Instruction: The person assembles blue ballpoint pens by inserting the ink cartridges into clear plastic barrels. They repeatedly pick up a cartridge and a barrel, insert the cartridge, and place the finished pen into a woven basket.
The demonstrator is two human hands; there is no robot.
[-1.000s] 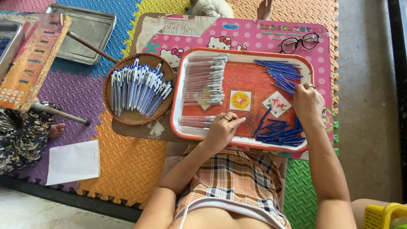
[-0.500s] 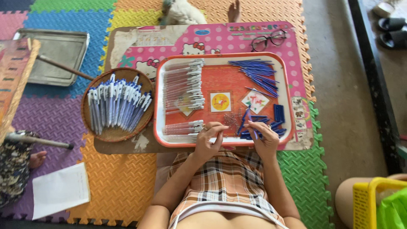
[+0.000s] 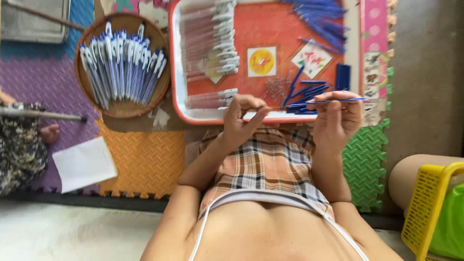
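— Hands first: what does each one hold?

— Right hand pinches a thin blue refill, held level just above the near edge of the red tray. Left hand has its fingertips closed together, on something too small to make out.

— Where's the rest?

— Blue refills lie at the tray's far right corner, clear barrels along its left side, finished pens in the round basket beside it.

— Advice?

— Keep the refill straight and the grip light — I'd say bending is the risk.
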